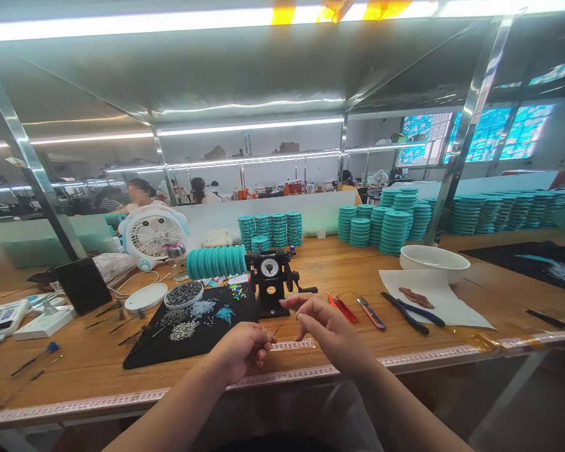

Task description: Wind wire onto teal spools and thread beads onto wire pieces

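Wire (277,329), thin and dark, is pinched at its lower end between the fingers of the left hand (243,349) and is seen just in front of the black winder (272,281), above the near edge of the bench (94,361). Beside it, the right hand (327,326) is held with its fingers loosely curled and its thumb and forefinger drawn close together; whether anything is held there cannot be told. Left of the winder a black mat (150,351) is laid, with small heaps of beads and a bowl of dark beads (184,293) on it. Right of the winder, red snips (343,308), pliers (412,312) and a white bowl (434,262) are set out. Behind the winder, stacks of teal spools (270,230) are ranged.
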Tool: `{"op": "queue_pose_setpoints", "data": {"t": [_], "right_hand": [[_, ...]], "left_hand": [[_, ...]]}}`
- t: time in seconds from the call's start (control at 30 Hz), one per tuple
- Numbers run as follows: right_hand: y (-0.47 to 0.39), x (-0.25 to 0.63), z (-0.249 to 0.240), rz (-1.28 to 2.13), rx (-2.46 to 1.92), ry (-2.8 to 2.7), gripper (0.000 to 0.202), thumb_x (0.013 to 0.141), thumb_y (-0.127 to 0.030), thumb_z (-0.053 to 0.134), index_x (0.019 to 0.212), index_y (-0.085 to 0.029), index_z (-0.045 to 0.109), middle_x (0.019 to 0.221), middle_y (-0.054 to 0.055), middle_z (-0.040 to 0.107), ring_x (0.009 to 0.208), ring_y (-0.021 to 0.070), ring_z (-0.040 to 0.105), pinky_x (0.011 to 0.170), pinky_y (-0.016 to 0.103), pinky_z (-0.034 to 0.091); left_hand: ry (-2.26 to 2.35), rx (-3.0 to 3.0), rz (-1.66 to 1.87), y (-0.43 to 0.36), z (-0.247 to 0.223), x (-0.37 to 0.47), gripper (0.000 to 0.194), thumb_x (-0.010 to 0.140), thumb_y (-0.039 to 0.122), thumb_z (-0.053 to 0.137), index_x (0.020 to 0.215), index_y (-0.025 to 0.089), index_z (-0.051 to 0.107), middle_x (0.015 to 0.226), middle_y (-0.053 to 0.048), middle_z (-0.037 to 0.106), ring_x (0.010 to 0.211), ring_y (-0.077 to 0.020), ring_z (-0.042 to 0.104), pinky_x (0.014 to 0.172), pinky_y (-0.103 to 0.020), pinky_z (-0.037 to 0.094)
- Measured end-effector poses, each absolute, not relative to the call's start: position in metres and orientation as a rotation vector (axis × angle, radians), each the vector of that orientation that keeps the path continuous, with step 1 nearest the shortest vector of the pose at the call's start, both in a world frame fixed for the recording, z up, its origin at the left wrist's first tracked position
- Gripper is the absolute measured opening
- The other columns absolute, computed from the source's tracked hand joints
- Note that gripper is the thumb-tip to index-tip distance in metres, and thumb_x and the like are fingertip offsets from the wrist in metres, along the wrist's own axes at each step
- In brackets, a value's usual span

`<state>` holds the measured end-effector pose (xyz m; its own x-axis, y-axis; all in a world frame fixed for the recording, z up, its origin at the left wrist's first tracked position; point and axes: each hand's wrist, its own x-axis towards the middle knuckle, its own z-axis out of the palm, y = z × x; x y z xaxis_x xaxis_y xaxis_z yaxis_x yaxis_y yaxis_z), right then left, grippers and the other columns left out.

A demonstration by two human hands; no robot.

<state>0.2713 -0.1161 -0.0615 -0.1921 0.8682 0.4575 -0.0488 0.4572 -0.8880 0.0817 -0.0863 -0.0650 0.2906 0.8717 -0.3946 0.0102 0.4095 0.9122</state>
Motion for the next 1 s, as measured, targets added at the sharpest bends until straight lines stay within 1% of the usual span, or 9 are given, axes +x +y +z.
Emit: {"op": "queue_pose_setpoints", "data": {"t": [0.1,0.17,0.2,0.27,0.4,0.5,0.57,0.77,1.0], "right_hand": [[-0.109,0.259,-0.065,1.36,-0.576,-1.339,0.024,0.083,-0.041,0.055,0.077,-0.018,0.053,0.092,0.007,0.061,0.079,0.0184,0.062,0.053,0.024,0.046],[-0.105,0.256,-0.073,1.423,-0.592,-1.36,0.026,0.086,-0.043,0.052,0.079,-0.018,0.051,0.068,0.0,0.058,0.049,0.0099,0.051,0.043,0.02,0.037],[-0.105,0.255,-0.078,1.382,-0.638,-1.44,0.025,0.087,-0.042,0.05,0.078,-0.018,0.052,0.062,-0.003,0.054,0.044,0.0079,0.044,0.042,0.02,0.034],[-0.107,0.255,-0.086,1.19,-0.769,-1.669,0.023,0.083,-0.039,0.058,0.076,-0.018,0.055,0.063,-0.004,0.052,0.047,0.0081,0.042,0.046,0.02,0.035],[-0.119,0.245,-0.091,0.784,-0.911,-2.0,0.028,0.058,-0.031,0.083,0.078,-0.021,0.066,0.081,-0.001,0.058,0.073,0.0162,0.054,0.065,0.025,0.043],[-0.125,0.234,-0.091,0.738,-0.843,-2.014,0.004,0.078,-0.021,0.066,0.074,-0.023,0.067,0.093,0.0,0.061,0.088,0.0172,0.057,0.08,0.026,0.043],[-0.125,0.229,-0.093,0.751,-0.843,-1.986,0.021,0.083,-0.016,0.056,0.064,-0.021,0.065,0.086,0.0,0.062,0.085,0.0157,0.059,0.078,0.024,0.044],[-0.119,0.233,-0.103,0.737,-0.974,-1.949,0.022,0.077,-0.015,0.058,0.055,-0.018,0.057,0.065,-0.002,0.053,0.063,0.0127,0.052,0.06,0.021,0.04],[-0.122,0.236,-0.097,0.842,-0.882,-1.963,0.02,0.072,-0.007,0.055,0.055,-0.017,0.054,0.07,-0.002,0.056,0.071,0.0132,0.054,0.065,0.02,0.039]], "left_hand": [[1.065,0.929,0.729,-0.088,-0.066,0.081,0.009,0.059,0.014,0.063,0.061,0.012,0.055,0.052,0.003,0.05,0.04,-0.004,0.035,0.041,-0.018,0.023],[1.045,0.903,0.738,-0.088,-0.065,0.08,0.007,0.059,0.013,0.062,0.061,0.011,0.055,0.053,0.003,0.048,0.04,-0.0033,0.034,0.04,-0.017,0.022],[1.038,0.895,0.741,-0.088,-0.065,0.079,0.007,0.059,0.013,0.062,0.061,0.011,0.056,0.053,0.003,0.048,0.04,-0.0031,0.034,0.04,-0.016,0.022],[1.025,0.885,0.751,-0.088,-0.065,0.078,0.005,0.06,0.012,0.061,0.061,0.01,0.057,0.053,0.002,0.048,0.04,-0.003,0.034,0.039,-0.016,0.021],[0.984,0.867,0.773,-0.089,-0.067,0.079,0.004,0.06,0.011,0.06,0.061,0.008,0.058,0.051,0.002,0.047,0.041,-0.004,0.036,0.039,-0.016,0.022],[0.969,0.836,0.77,-0.091,-0.068,0.081,0.007,0.059,0.01,0.061,0.057,0.01,0.054,0.051,0.002,0.046,0.041,-0.0037,0.036,0.04,-0.016,0.023],[0.975,0.827,0.775,-0.092,-0.068,0.082,0.009,0.058,0.01,0.062,0.058,0.01,0.054,0.052,0.002,0.047,0.041,-0.0034,0.036,0.04,-0.016,0.023],[0.995,0.834,0.79,-0.09,-0.072,0.079,0.008,0.057,0.01,0.063,0.064,0.008,0.058,0.054,0.002,0.049,0.042,-0.0036,0.038,0.041,-0.015,0.024],[1.016,0.812,0.781,-0.093,-0.071,0.083,0.011,0.056,0.011,0.062,0.065,0.011,0.055,0.056,0.001,0.05,0.046,-0.0053,0.045,0.041,-0.014,0.023]]}}
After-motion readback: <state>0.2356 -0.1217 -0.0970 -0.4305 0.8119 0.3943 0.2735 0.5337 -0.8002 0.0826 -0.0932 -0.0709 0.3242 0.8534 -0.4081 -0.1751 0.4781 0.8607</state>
